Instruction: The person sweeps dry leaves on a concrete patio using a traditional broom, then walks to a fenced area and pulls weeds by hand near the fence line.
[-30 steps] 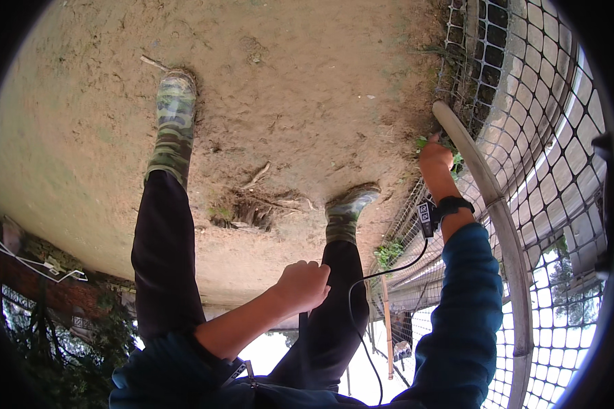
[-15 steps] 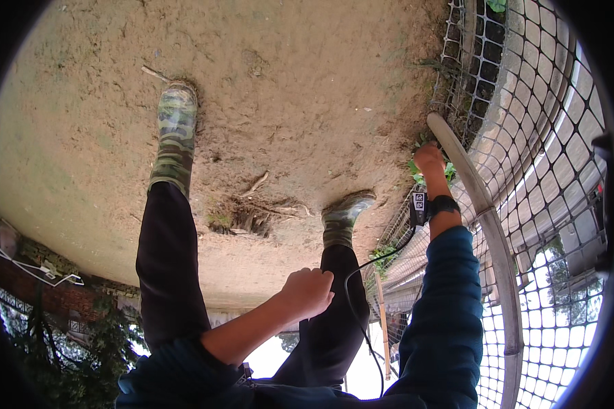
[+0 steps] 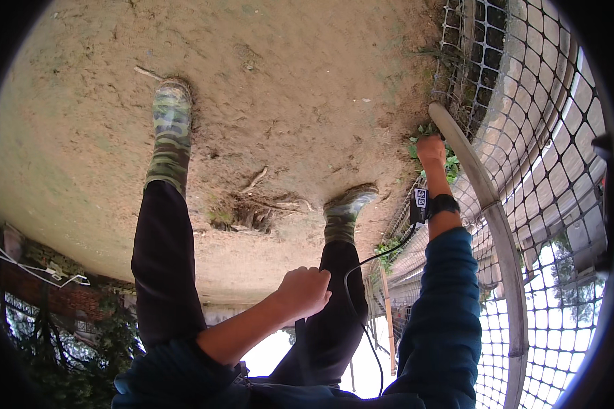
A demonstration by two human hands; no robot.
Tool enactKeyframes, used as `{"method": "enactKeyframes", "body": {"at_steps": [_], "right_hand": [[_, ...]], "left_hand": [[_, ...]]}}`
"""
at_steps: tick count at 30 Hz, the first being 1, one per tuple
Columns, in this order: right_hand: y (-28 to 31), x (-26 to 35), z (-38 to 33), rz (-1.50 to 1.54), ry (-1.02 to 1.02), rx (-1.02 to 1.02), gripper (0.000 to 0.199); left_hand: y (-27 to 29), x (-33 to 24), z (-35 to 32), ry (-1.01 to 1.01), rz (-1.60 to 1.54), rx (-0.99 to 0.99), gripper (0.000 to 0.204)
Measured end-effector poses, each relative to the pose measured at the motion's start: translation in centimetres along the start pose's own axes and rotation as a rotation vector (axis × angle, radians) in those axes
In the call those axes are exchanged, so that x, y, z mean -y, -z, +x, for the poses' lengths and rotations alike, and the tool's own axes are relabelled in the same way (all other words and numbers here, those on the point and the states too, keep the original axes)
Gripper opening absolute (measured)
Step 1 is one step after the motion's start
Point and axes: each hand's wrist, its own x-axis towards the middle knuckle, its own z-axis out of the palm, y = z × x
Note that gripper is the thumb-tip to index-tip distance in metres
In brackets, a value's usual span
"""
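My right hand (image 3: 431, 151) reaches down to the foot of the fence, its fingers closed among the leaves of a low green plant (image 3: 451, 163). Leaves show on both sides of the fist; the stems are hidden behind it. A black strap (image 3: 446, 204) and a small black device (image 3: 419, 206) with a cable (image 3: 378, 255) sit on that wrist. In front of my bent right knee, my left hand (image 3: 305, 293) is curled into a fist. A dark narrow strip (image 3: 300, 334) shows just below it; whether the fist holds anything is hidden.
Black mesh fence (image 3: 525, 123) rises along the right, with a curved wooden pole (image 3: 481, 180) beside my right arm. My camouflage boots (image 3: 170, 126) stand apart on bare soil (image 3: 286, 88). Between them lie a shallow hole (image 3: 252, 218) and twigs. More greenery (image 3: 389, 252) grows along the fence.
My right fist has shifted slightly at the plant, and more leaves show around it. My left fist stays almost in place; the whole view has moved a little.
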Motion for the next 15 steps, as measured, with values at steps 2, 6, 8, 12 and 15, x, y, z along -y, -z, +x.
{"method": "enactKeyframes", "body": {"at_steps": [2,6,8,12,15], "right_hand": [[0.4,0.0,-0.1,0.143,-0.033,0.013,0.045],[1.0,-0.3,-0.4,0.201,-0.044,-0.104,0.045],[1.0,-0.6,-0.6,0.166,0.013,-0.148,0.045],[1.4,-0.8,-0.6,0.177,0.024,-0.163,0.046],[2.0,-0.5,-0.6,0.185,0.006,-0.073,0.047]], "left_hand": [[-0.2,0.1,0.1,0.002,0.008,0.006,0.027],[-0.6,0.3,0.3,0.002,0.026,0.015,0.027],[-0.8,0.4,0.5,0.005,0.045,0.014,0.026],[-1.0,0.6,0.6,0.003,0.052,0.001,0.026],[-1.1,0.7,0.6,0.002,0.054,0.000,0.026]]}}
